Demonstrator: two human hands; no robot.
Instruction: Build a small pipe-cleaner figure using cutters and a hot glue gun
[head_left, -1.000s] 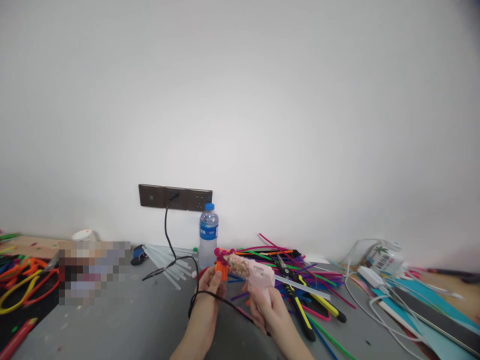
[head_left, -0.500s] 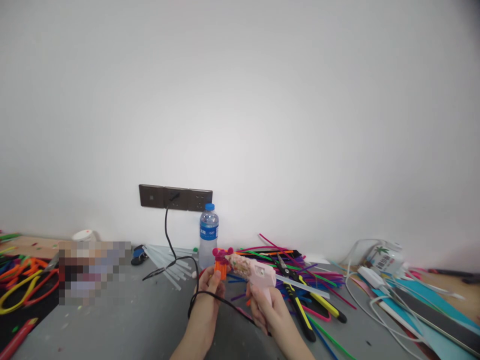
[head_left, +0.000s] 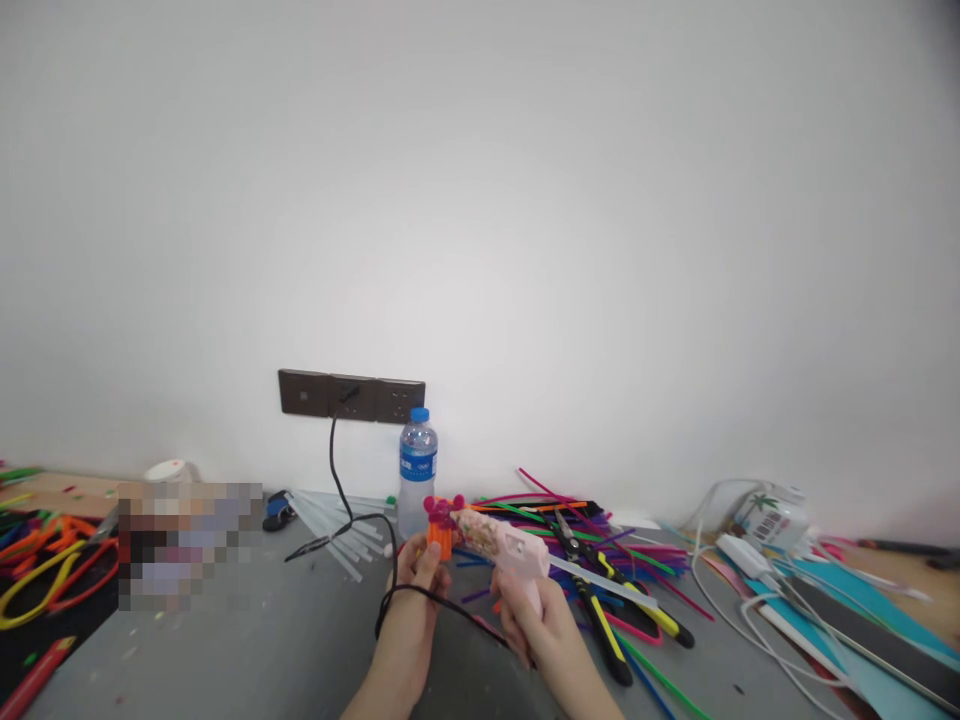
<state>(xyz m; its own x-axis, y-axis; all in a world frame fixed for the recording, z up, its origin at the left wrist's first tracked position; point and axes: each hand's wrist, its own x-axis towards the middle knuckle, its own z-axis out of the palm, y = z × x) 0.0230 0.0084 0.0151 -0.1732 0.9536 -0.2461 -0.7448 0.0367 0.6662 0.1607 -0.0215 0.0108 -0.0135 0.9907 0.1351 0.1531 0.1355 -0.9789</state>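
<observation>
My left hand (head_left: 417, 575) is closed around a small orange and magenta pipe-cleaner figure (head_left: 441, 540), which it holds upright. Wrapped round the handle of a pink hot glue gun (head_left: 517, 552) is my right hand (head_left: 529, 610). The gun's nozzle points left and meets or nearly meets the magenta part of the figure; whether they touch I cannot tell. A clear glue stick (head_left: 604, 583) sticks out of the gun's back end. The gun's black cord (head_left: 450, 602) runs across my left wrist and up to a wall socket (head_left: 351, 397).
A water bottle (head_left: 418, 475) stands behind my left hand. Several glue sticks (head_left: 337, 540) lie left of it. Yellow-black pliers (head_left: 600, 625) rest on loose pipe cleaners (head_left: 667, 560) at right. Beyond lie a white cable (head_left: 772, 655) and a phone (head_left: 870, 635). Scissors (head_left: 56, 580) lie far left.
The glue gun and my right hand have shifted very slightly left. My left hand and the figure stay almost where they were.
</observation>
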